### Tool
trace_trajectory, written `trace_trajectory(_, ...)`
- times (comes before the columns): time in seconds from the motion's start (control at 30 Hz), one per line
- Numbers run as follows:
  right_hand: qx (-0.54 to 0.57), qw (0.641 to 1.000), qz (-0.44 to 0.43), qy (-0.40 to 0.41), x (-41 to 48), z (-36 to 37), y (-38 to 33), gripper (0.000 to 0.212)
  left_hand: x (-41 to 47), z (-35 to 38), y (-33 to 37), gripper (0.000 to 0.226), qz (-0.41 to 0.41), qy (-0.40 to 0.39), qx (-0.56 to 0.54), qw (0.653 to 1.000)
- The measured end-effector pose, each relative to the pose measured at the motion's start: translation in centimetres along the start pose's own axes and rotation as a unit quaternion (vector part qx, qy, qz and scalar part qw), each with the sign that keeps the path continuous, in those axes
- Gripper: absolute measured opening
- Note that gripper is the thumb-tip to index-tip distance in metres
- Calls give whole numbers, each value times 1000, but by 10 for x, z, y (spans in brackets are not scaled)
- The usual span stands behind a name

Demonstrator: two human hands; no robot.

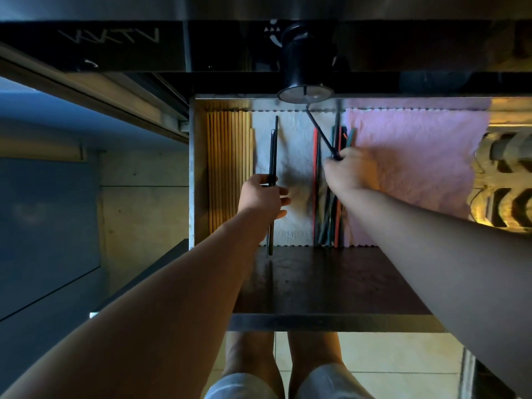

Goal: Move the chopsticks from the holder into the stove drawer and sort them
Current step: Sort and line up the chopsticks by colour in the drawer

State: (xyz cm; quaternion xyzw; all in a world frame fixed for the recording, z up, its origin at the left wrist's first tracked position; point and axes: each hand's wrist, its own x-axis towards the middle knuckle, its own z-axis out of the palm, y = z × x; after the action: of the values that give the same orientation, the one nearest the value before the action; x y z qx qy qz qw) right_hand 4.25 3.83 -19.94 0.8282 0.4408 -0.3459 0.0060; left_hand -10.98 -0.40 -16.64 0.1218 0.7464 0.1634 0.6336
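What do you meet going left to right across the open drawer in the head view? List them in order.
Row of pale wooden chopsticks → pair of thin black chopsticks in the left hand → long red chopstick → right hand gripping one tilted black chopstick → crumpled pink cloth.

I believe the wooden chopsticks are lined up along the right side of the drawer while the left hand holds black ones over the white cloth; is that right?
Not quite: the head view shows the wooden chopsticks lined up along the left side of the drawer, not the right. The left hand does hold black chopsticks over the white cloth.
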Motion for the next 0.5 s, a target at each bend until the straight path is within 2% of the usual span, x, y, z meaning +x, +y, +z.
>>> trace_trajectory(0.13, 40, 999, -9, -9, 3, -12, 9, 12, -4, 2, 1, 31, 2, 5, -17, 1000)
trace_trajectory(0.23, 2, 998, -54, -35, -5, -25, 9, 10, -6, 4, 1, 30, 4, 17, -17, 1000)
trace_trajectory(0.37, -45, 989, -126, -61, -16, -28, 6, 24, -3, 3, -1, 34, 6, 32, 9, 999)
trace_trajectory(0.5, -45, 989, -126, -68, -21, -15, -6, 33, 3, 1, -3, 35, 8, 52, 40, 998)
